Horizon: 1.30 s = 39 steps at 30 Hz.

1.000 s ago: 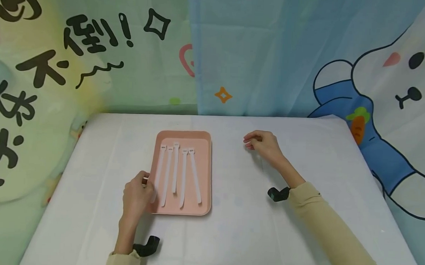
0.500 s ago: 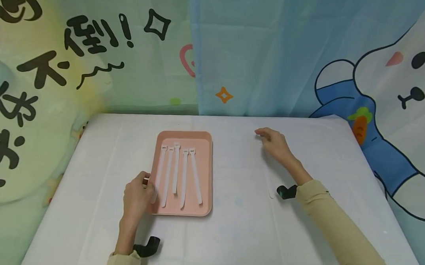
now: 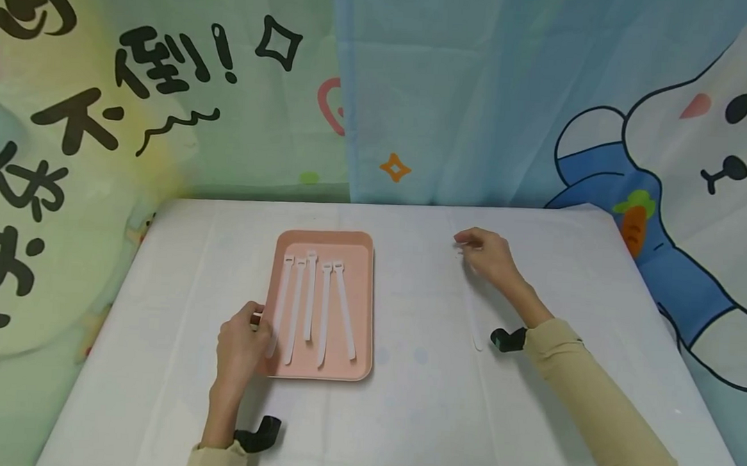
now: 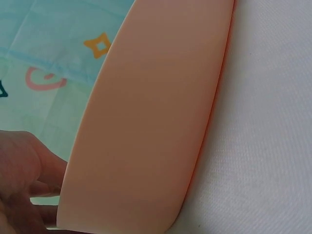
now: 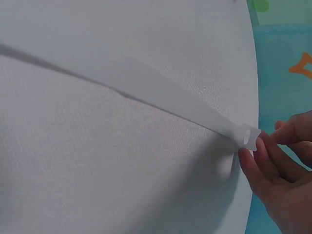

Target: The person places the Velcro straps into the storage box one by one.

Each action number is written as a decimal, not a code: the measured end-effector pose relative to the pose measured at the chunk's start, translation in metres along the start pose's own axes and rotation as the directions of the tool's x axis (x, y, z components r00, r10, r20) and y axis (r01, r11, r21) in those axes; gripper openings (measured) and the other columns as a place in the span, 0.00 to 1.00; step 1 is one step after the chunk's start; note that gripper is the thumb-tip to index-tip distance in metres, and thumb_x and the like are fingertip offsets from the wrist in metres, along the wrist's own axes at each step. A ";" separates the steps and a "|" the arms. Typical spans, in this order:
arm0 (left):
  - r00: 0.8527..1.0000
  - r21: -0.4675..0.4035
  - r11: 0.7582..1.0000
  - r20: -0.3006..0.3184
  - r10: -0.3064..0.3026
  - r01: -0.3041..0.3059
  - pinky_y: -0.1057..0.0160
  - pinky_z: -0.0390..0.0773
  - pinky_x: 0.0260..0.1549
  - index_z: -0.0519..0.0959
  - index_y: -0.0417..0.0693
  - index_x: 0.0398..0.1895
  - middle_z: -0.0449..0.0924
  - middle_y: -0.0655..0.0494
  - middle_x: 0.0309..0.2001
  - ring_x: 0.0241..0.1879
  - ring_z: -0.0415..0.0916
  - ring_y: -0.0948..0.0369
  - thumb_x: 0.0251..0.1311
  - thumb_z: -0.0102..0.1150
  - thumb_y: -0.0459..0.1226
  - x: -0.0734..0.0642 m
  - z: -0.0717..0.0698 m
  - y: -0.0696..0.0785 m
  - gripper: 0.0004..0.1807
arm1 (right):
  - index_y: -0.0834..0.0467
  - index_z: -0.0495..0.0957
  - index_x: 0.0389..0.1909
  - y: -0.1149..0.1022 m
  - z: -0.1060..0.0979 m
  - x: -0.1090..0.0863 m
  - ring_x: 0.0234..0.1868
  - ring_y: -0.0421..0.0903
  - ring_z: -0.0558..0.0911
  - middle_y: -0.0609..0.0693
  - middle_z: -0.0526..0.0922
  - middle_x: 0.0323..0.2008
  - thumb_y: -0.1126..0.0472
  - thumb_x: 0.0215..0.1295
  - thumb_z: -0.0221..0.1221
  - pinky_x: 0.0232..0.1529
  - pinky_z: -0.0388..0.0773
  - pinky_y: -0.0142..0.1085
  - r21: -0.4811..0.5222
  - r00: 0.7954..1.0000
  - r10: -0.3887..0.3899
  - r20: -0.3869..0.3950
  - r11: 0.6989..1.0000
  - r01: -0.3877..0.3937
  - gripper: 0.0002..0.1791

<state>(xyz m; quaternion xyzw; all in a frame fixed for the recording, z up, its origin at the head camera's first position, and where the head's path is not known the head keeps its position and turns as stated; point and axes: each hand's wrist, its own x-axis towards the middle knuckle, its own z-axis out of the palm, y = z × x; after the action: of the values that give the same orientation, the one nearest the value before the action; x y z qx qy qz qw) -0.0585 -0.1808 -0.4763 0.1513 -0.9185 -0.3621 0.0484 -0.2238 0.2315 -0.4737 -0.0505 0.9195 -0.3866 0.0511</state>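
Observation:
Towards the left of the table, my left hand (image 3: 240, 342) grips the left rim of a pink tray (image 3: 363, 295). In the left wrist view its fingers lie against the tray's edge, beside the broad outer wall (image 4: 146, 122). Several white plastic knives (image 3: 324, 314) lie side by side in the tray, slotted handle ends at the far side. My right hand (image 3: 491, 259) is over the right half of the table. Its fingertips pinch the slotted end of another white plastic knife (image 5: 195, 109), whose length stretches over the white cloth. This knife barely stands out from the cloth in the head view.
A white cloth (image 3: 403, 415) covers the table. Printed curtains (image 3: 455, 90) hang behind its far edge and along both sides. A black wrist camera (image 3: 258, 433) sits at the left wrist, and another black camera (image 3: 508, 340) at the right.
My right hand has shifted right, away from the tray, and the faint outline of the white knife now shows on the cloth below it. My left hand and the tray stay put.

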 end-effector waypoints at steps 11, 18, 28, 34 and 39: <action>1.000 -0.005 1.000 0.006 0.002 -0.002 0.49 0.80 0.26 0.82 0.33 0.49 0.87 0.36 0.37 0.33 0.86 0.43 0.64 0.55 0.29 -0.001 -0.001 0.001 0.13 | 0.68 0.82 0.52 0.008 0.001 0.002 0.55 0.62 0.80 0.66 0.84 0.52 0.72 0.66 0.51 0.53 0.77 0.50 -0.071 0.999 0.031 0.015 0.997 -0.030 0.17; 1.000 -0.005 1.000 0.009 -0.002 0.002 0.49 0.80 0.27 0.82 0.33 0.50 0.87 0.36 0.38 0.34 0.86 0.43 0.64 0.54 0.29 -0.001 -0.001 0.001 0.14 | 0.67 0.84 0.50 0.012 0.003 0.000 0.48 0.59 0.82 0.66 0.85 0.48 0.70 0.66 0.57 0.46 0.77 0.44 -0.064 0.999 0.032 0.000 0.997 -0.032 0.15; 1.000 -0.004 1.000 0.015 -0.007 0.007 0.48 0.81 0.29 0.82 0.33 0.51 0.87 0.35 0.39 0.35 0.86 0.43 0.64 0.54 0.29 -0.002 0.000 0.001 0.15 | 0.64 0.84 0.54 0.007 0.000 -0.001 0.45 0.53 0.83 0.64 0.85 0.52 0.61 0.74 0.59 0.39 0.78 0.31 0.057 0.997 0.075 0.033 0.995 -0.077 0.15; 1.000 -0.001 1.000 0.011 -0.007 0.007 0.49 0.80 0.27 0.82 0.33 0.50 0.87 0.35 0.38 0.34 0.86 0.43 0.64 0.54 0.29 -0.002 0.000 0.002 0.15 | 0.64 0.84 0.54 -0.001 0.000 -0.002 0.44 0.54 0.86 0.64 0.85 0.51 0.60 0.74 0.60 0.41 0.85 0.37 0.108 0.998 0.052 0.034 0.993 -0.055 0.15; 1.000 0.006 1.000 0.006 -0.002 0.002 0.51 0.79 0.25 0.82 0.33 0.50 0.87 0.35 0.38 0.32 0.85 0.44 0.64 0.55 0.29 -0.001 0.001 0.002 0.14 | 0.65 0.83 0.54 -0.015 0.000 -0.005 0.39 0.54 0.86 0.63 0.86 0.47 0.59 0.74 0.60 0.42 0.86 0.45 0.123 0.999 0.025 0.039 0.992 -0.030 0.15</action>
<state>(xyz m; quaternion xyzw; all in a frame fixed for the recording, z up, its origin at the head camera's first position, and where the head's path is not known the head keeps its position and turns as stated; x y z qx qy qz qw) -0.0579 -0.1789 -0.4756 0.1514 -0.9195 -0.3600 0.0448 -0.2183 0.2223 -0.4627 -0.0418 0.8933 -0.4410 0.0768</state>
